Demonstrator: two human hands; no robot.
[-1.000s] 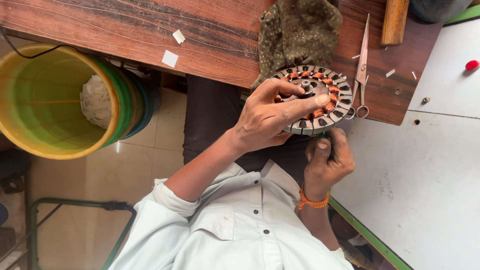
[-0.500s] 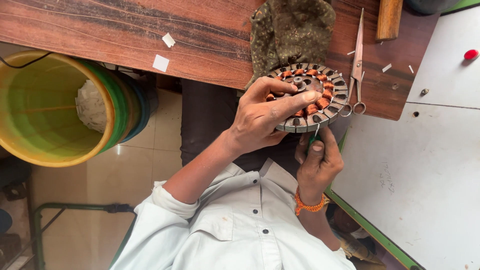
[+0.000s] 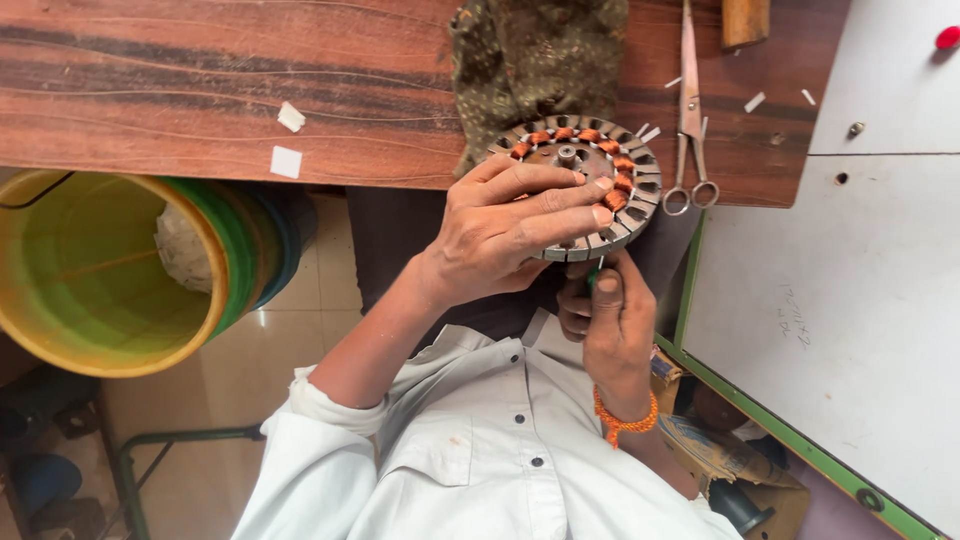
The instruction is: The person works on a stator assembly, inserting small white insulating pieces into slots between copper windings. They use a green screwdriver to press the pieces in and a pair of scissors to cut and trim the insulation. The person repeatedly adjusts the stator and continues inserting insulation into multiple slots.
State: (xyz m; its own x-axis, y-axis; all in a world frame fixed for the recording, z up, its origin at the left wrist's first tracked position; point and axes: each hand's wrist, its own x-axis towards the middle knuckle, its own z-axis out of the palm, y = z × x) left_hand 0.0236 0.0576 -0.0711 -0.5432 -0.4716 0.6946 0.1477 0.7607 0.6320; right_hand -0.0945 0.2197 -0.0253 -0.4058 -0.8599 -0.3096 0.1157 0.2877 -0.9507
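My left hand (image 3: 510,225) grips the stator (image 3: 590,180), fingers closed across its face; right hand (image 3: 610,325), at 6 o'clock, pinches a green tool (image 3: 594,275).

The wooden tabletop (image 3: 200,90) lies open left of the patterned cloth (image 3: 535,60), broken only by two small white paper scraps (image 3: 287,160). Just right of the round motor stator (image 3: 600,185), scissors (image 3: 688,120) crowd the path. Below the tabletop edge, stacked buckets (image 3: 110,270) block the left side.

Stator (image 3: 590,165) on table (image 3: 200,90) edge, scissors (image 3: 688,120) just right, cloth (image 3: 535,55) behind, bucket (image 3: 110,270) far left
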